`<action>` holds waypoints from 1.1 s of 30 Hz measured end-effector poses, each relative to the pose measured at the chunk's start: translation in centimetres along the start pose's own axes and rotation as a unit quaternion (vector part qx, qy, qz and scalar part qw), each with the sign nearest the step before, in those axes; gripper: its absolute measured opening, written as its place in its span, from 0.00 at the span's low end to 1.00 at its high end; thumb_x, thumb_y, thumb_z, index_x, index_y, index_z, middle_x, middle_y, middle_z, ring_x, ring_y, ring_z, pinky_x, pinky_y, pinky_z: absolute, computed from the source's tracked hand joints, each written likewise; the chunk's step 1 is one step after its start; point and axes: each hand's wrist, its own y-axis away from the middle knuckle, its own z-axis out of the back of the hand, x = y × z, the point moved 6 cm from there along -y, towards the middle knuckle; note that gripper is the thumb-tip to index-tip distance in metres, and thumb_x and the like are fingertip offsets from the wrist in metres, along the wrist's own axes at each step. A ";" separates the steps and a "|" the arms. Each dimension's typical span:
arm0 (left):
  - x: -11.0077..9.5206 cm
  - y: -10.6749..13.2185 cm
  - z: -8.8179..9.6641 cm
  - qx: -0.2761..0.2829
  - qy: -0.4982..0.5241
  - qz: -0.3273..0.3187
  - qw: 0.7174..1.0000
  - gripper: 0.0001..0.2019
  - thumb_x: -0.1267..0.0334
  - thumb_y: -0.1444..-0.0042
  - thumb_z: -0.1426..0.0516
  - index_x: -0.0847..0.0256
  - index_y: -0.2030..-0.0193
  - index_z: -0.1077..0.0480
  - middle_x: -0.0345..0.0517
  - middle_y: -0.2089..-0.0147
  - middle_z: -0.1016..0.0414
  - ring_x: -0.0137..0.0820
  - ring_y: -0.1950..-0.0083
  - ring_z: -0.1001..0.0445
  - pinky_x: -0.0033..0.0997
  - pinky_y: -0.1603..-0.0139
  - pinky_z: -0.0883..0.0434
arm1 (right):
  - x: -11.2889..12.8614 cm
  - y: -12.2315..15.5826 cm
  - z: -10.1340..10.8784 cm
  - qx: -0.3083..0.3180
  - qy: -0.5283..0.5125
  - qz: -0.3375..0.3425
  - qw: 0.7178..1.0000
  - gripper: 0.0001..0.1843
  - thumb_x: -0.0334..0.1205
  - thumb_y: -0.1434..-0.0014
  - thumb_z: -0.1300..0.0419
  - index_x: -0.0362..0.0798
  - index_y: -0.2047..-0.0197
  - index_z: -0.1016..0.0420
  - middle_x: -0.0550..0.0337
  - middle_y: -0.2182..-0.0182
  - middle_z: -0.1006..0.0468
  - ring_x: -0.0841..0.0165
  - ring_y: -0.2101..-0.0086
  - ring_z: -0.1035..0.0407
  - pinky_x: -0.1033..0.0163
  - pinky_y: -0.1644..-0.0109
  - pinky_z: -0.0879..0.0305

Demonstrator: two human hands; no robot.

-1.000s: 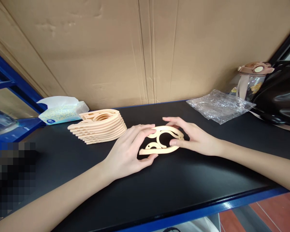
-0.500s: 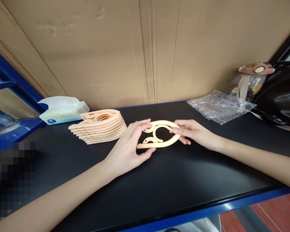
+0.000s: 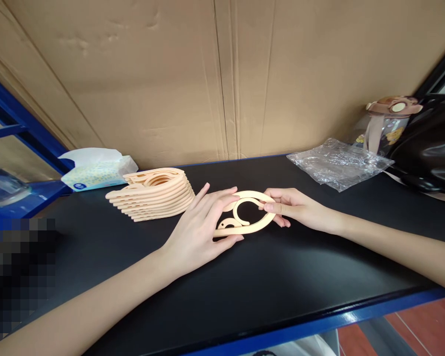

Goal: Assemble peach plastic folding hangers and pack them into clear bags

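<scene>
Between my two hands is a cream folding clothes hanger (image 3: 252, 229), folded into an oval with its round hook tucked inside. My left hand (image 3: 196, 230) wraps round its left end, fingers over the far arm and thumb along the near arm. With thumb and fingers, my right hand (image 3: 291, 206) pinches the rounded right end. My left fingers hide the hanger's left tips. A neat stack of matching folded hangers (image 3: 154, 198) lies on the black table (image 3: 282, 282), just left of my left hand.
A tissue pack (image 3: 98, 170) sits at the back left. At the back right lies a crinkled clear plastic bag (image 3: 339, 163), with a water bottle (image 3: 389, 123) and a shiny black bag (image 3: 430, 148) behind it. Cardboard (image 3: 178, 79) lines the back of the table.
Both hands have brought the hanger slightly down, nearer to me. My left hand has slid further over its left end, and the hanger stays folded.
</scene>
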 end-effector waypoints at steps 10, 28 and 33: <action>-0.7 0.2 -0.1 0.015 -0.016 -0.027 0.999 0.32 0.52 0.45 0.38 0.63 0.39 0.45 0.52 0.37 0.35 0.34 0.35 0.38 0.44 0.28 0.56 | 0.4 0.2 -0.7 0.029 0.008 -0.001 1.000 0.13 0.47 0.36 0.43 0.45 0.65 0.33 0.69 0.80 0.33 0.78 0.79 0.40 0.69 0.74 0.44; -0.2 -2.5 6.4 -0.020 -0.136 0.031 0.990 0.31 0.52 0.46 0.44 0.63 0.38 0.40 0.51 0.44 0.30 0.42 0.46 0.30 0.46 0.44 0.35 | 0.2 0.0 1.1 -0.056 0.015 0.035 0.998 0.25 0.55 0.32 0.59 0.44 0.57 0.30 0.63 0.78 0.31 0.72 0.77 0.38 0.65 0.71 0.39; 6.0 -2.1 11.1 0.061 -0.040 0.167 0.983 0.33 0.38 0.54 0.43 0.47 0.42 0.33 0.36 0.46 0.27 0.41 0.48 0.28 0.43 0.47 0.33 | 0.2 0.0 0.8 -0.043 0.097 0.029 0.994 0.21 0.53 0.32 0.54 0.46 0.56 0.29 0.64 0.77 0.31 0.73 0.76 0.38 0.66 0.69 0.40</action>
